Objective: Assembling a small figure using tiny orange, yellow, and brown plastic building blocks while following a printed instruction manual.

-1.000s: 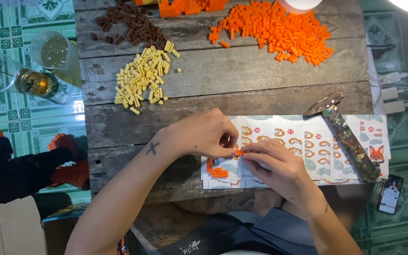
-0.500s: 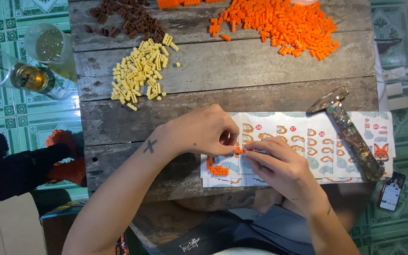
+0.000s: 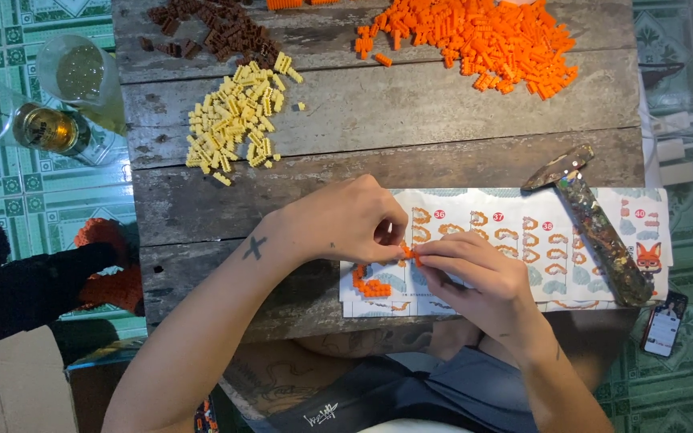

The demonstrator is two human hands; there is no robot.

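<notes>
two hands pinching tiny orange bricks together over a printed sheet

the left hand (image 3: 346, 220) and right hand (image 3: 475, 277) are both curled nearly closed, fingertips meeting on a small orange brick piece (image 3: 407, 252) above the white printed instruction sheet (image 3: 523, 240); a partly built orange brick cluster (image 3: 369, 285) lies on the sheet at seven o'clock of the fingertips, the loose orange brick pile (image 3: 475, 40) at one o'clock.

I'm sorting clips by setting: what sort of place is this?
Probably a home hobby spot: a rough plank table on green patterned floor tiles, with sorted piles of small orange bricks and a printed instruction sheet.
</notes>
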